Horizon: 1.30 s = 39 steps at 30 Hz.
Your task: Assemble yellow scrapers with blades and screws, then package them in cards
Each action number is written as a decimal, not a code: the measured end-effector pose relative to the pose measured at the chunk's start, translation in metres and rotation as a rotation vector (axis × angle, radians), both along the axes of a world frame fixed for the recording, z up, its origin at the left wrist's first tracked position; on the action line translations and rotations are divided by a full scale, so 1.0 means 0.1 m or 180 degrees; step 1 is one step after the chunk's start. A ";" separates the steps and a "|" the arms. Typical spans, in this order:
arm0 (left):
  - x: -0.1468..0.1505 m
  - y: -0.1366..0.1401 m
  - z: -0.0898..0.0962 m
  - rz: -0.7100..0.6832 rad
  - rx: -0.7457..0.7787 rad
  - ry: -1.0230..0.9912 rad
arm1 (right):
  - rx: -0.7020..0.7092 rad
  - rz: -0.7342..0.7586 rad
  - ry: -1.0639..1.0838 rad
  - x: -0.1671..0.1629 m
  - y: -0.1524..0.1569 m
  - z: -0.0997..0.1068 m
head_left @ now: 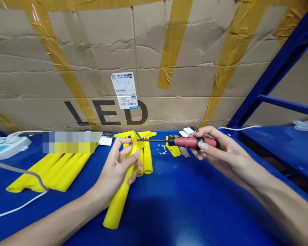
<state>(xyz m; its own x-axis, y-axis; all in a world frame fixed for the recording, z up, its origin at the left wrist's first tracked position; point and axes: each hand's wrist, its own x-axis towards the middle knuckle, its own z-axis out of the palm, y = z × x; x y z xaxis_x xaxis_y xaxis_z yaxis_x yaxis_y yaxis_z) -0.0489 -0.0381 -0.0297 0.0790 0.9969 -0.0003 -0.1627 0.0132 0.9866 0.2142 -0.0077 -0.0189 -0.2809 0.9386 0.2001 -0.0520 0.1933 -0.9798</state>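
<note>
My left hand (120, 159) is wrapped round a yellow plastic scraper (117, 205), its hollow handle slanting down toward me and its head up. A thin metal edge shows at the head. In my right hand (215, 147) is a screwdriver (186, 141) with a red and black grip, held level. Its dark shaft points left, and the tip meets the scraper's head; whether it sits in a screw I cannot see. Just behind my left hand, more yellow scrapers (148, 162) lie on the blue table (184, 201), partly hidden by the hand.
Several yellow handles (64, 171) lie at the left, partly pixelated. Small screws and nuts (163, 149) lie near flat yellow pieces (173, 149). A white power strip (9, 147) and cables (23, 167) are at far left. A large cardboard box (154, 44) stands behind; a blue frame (274, 71) rises at right.
</note>
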 end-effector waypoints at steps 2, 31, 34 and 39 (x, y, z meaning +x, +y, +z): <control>0.00 -0.01 0.02 -0.0049 0.0050 -0.0005 | 0.0067 -0.0259 -0.0231 -0.01 0.00 -0.01; -0.02 0.00 0.02 -0.0050 0.0082 -0.0009 | 0.0134 -0.0077 -0.0223 0.03 0.00 0.00; -0.02 0.00 0.01 -0.0127 0.0107 0.0029 | 0.0327 -0.0105 -0.0384 0.06 -0.01 0.01; -0.03 0.00 0.03 -0.0110 0.0197 0.0101 | -0.0082 -0.0361 -0.0569 -0.01 0.00 -0.02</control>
<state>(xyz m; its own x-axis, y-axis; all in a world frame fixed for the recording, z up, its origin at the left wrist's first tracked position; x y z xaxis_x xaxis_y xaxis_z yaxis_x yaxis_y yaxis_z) -0.0522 -0.0385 -0.0272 0.1143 0.9917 0.0583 -0.1317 -0.0431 0.9904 0.2137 -0.0073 -0.0214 -0.2021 0.9704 0.1322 0.1439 0.1629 -0.9761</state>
